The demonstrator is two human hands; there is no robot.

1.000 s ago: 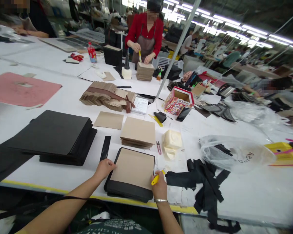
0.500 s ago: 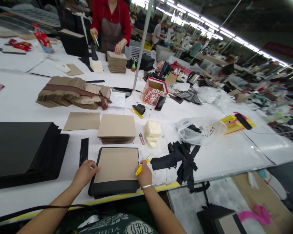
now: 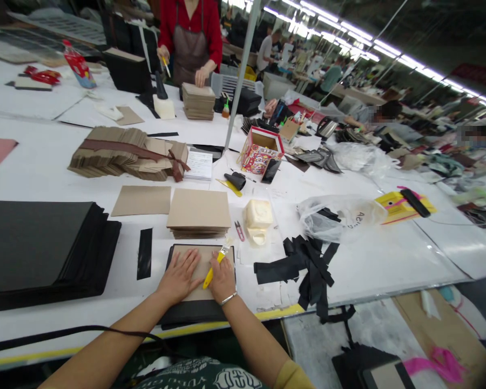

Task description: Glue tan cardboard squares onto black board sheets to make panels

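My left hand (image 3: 180, 278), spread flat, and right hand (image 3: 223, 279), gripping one brush (image 3: 220, 256), moved inward onto one board (image 3: 204, 259) near the tabletop's (image 3: 368, 259) front edge.

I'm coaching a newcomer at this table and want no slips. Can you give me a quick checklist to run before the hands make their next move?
1. Left hand laid flat on the tan board: ok.
2. Yellow brush held in the right hand: ok.
3. Black margin visible along the board's near edge: ok, a wide band of the black sheet shows.
4. Red-handled snips clear of both hands: ok, lying beyond the board to the right.
5. Underside of the board fully in contact: cannot tell, it is hidden.
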